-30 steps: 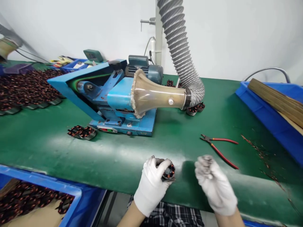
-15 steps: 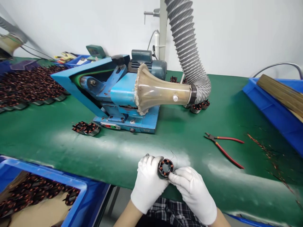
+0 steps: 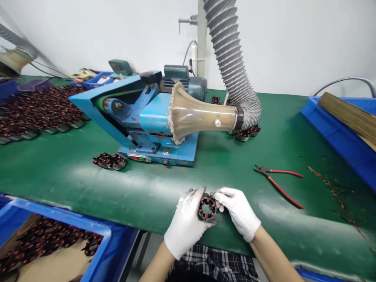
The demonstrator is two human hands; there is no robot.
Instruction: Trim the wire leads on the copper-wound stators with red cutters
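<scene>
A motor stator (image 3: 207, 208), ring-shaped with copper windings and black insulation, is held over the front of the bench with its open face towards me. My left hand (image 3: 188, 219), in a white glove, is closed around its left side and underside. At the stator's upper right edge, my gloved right hand (image 3: 235, 207) has its fingertips pinched together. What they grip, if anything, is hidden. Diagonal cutters (image 3: 277, 182) with red handles lie with their jaws apart to the right of my hands.
A blue belt machine (image 3: 155, 117) with a clear hood (image 3: 199, 113) and grey duct (image 3: 232, 55) stands ahead. Stators (image 3: 109, 160) lie by its base, and many more (image 3: 41, 105) at left. A blue bin (image 3: 100, 231) is front left, another (image 3: 331, 129) right, near wire scraps (image 3: 335, 192).
My right hand has moved from the stator's lower right up to its upper right edge. The thin wire that stuck out there no longer shows. The left hand keeps its hold.
</scene>
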